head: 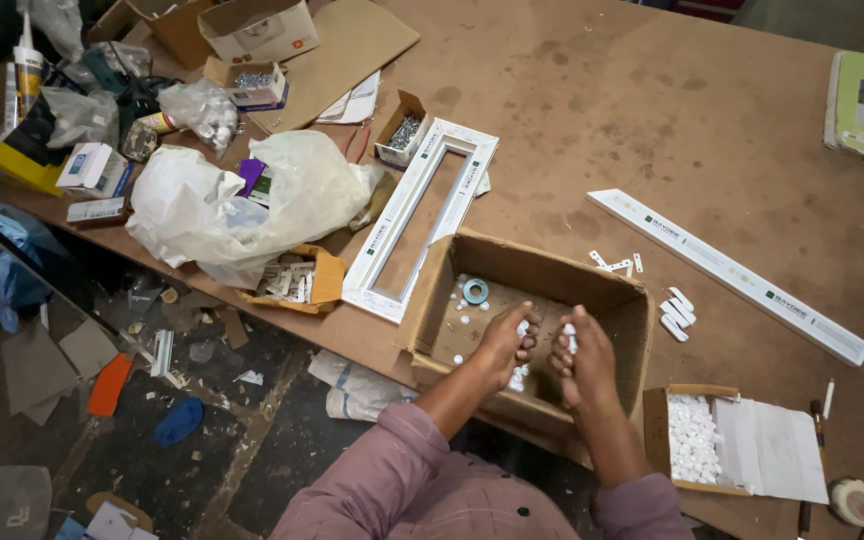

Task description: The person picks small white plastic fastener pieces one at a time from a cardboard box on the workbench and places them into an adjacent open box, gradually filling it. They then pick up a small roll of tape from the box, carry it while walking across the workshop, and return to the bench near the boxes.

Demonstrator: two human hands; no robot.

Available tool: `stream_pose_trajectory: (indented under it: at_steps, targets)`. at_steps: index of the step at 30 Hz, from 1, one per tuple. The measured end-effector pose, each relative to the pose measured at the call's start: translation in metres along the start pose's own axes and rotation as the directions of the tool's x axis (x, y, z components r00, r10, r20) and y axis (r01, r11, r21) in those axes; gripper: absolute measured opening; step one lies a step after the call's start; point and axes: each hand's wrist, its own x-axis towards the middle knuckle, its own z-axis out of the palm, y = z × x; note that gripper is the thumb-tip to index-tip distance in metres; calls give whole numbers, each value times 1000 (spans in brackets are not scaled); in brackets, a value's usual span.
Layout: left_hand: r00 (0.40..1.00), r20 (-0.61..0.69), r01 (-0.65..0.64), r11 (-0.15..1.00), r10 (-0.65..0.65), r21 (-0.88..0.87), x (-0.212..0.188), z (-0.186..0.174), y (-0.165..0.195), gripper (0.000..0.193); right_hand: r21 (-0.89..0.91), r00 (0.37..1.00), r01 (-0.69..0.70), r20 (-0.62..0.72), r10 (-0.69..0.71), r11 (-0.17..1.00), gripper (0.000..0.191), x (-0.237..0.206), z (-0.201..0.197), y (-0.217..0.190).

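Small white plastic pieces [520, 328] sit pinched in the curled fingers of the left hand [505, 345], and more of the same white pieces [569, 335] show in the fingers of the right hand [582, 362]; both hands are loosely closed around them, held just beside each other. They hover inside an open brown cardboard box [542, 270] near the front edge of the brown fibreboard worktop [652, 110]. On the box floor lie scattered white pieces and a pale blue roll of tape [475, 291].

Just right of the box, a smaller open cardboard box [658, 432] is filled with many white plastic bits. To the left, touching the big box, lies a white rectangular plastic frame [382, 240]. A long white plastic strip [732, 272] lies further right, with a few short white clips [676, 312] near it. A crumpled translucent plastic bag [222, 205] rests at the left.
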Motion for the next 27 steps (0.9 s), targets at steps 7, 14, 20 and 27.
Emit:
stream_pose_trajectory:
  at_steps: [7,14,20,27]
  targets:
    - [998,-28,-52,999,52,-13,2,2,6,18,160,998,-64,29,60,985,18,7,0,-6]
    - [997,77,26,1000,-26,11,-8,4,12,20,-68,994,96,50,-92,993,21,-6,15,-2]
    - [986,127,119,992,-112,-50,3,3,9,35,-318,963,253,178,-205,914,21,-9,21,9]
    - [996,61,69,997,-68,-17,5,1,10,27,-125,994,96,-39,-102,988,26,-3,19,-4]
